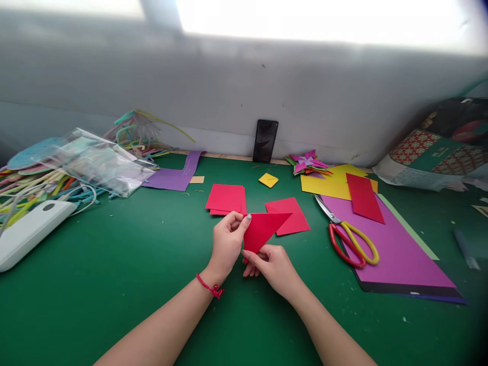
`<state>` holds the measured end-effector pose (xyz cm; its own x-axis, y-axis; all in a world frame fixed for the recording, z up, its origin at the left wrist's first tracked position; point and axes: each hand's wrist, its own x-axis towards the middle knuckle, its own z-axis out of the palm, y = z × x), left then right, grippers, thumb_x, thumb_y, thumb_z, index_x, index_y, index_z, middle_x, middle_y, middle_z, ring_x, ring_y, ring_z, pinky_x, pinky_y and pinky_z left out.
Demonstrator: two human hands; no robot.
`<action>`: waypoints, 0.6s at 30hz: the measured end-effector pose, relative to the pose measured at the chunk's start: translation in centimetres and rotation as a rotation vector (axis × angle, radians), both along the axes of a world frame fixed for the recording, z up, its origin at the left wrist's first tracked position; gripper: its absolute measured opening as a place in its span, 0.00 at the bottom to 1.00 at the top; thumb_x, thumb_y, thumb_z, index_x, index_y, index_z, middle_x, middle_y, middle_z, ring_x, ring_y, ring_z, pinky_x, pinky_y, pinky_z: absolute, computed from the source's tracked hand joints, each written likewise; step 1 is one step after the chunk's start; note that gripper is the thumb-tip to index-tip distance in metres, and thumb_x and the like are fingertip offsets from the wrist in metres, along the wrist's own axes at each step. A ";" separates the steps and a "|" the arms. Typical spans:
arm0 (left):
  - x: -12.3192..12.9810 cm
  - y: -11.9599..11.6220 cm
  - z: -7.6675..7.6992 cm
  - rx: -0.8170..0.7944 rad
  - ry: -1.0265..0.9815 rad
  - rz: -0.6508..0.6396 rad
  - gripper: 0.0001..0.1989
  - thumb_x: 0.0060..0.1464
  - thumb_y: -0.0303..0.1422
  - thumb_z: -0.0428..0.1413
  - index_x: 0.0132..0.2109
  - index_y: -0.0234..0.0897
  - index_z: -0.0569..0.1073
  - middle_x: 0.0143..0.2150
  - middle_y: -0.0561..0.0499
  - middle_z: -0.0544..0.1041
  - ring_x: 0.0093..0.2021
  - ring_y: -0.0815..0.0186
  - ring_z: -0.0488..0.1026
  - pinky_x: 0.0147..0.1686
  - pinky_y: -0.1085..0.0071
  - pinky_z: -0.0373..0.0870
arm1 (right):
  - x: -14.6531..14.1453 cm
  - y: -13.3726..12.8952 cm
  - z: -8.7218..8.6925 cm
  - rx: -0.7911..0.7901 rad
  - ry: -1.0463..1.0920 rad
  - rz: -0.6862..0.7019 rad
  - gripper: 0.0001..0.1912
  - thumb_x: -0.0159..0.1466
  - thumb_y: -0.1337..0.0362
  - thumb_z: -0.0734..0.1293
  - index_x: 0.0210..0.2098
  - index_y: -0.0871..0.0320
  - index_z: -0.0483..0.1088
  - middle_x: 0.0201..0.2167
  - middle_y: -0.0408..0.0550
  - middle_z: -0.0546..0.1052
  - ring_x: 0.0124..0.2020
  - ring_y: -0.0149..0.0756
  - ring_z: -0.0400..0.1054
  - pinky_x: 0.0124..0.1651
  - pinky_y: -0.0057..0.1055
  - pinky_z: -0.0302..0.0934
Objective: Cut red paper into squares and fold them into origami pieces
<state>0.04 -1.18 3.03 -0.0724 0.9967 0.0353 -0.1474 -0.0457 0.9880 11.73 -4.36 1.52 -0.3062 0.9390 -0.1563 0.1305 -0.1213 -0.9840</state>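
Observation:
A red paper triangle [263,229], which looks folded, is held up above the green table between my two hands. My left hand [227,241] pinches its upper left corner between thumb and fingers. Lower down, my right hand [271,267] grips the bottom corner, thumb on top and fingers behind. Just beyond my left hand lies a small stack of red paper squares [225,197]. Behind the triangle's right tip rests another red paper piece [292,218], partly covered by it. A red cord bracelet circles my left wrist.
Scissors [348,236] with red and yellow handles lie on purple sheets [404,254] at right. A phone [266,141] leans on the wall behind a small yellow square [269,180]. Paper stars [307,162] sit right of it. A white power bank [36,231] and pipe cleaners are at left.

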 end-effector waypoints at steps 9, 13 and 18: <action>-0.1 0.1 -0.6 -0.037 -0.040 -0.019 0.12 0.50 0.38 0.54 0.27 0.36 0.63 0.20 0.57 0.66 0.19 0.74 0.62 0.19 0.79 0.59 | 0.6 0.5 -0.2 -0.019 0.097 -0.113 0.21 0.61 0.51 0.58 0.21 0.61 0.65 0.16 0.45 0.71 0.17 0.28 0.63 0.21 0.24 0.58; 0.1 0.2 -1.1 -0.052 -0.081 -0.044 0.12 0.50 0.38 0.54 0.26 0.35 0.63 0.20 0.58 0.66 0.19 0.75 0.63 0.19 0.79 0.60 | 1.1 0.8 -0.3 0.069 0.078 -0.316 0.18 0.60 0.52 0.59 0.22 0.59 0.63 0.17 0.42 0.69 0.17 0.27 0.62 0.19 0.23 0.57; 0.2 0.5 -1.2 -0.067 -0.082 -0.107 0.11 0.50 0.36 0.54 0.26 0.35 0.64 0.24 0.56 0.69 0.25 0.72 0.68 0.26 0.77 0.67 | 1.5 1.2 -0.2 0.116 0.106 -0.442 0.14 0.59 0.53 0.61 0.25 0.57 0.61 0.19 0.39 0.66 0.19 0.28 0.61 0.18 0.22 0.57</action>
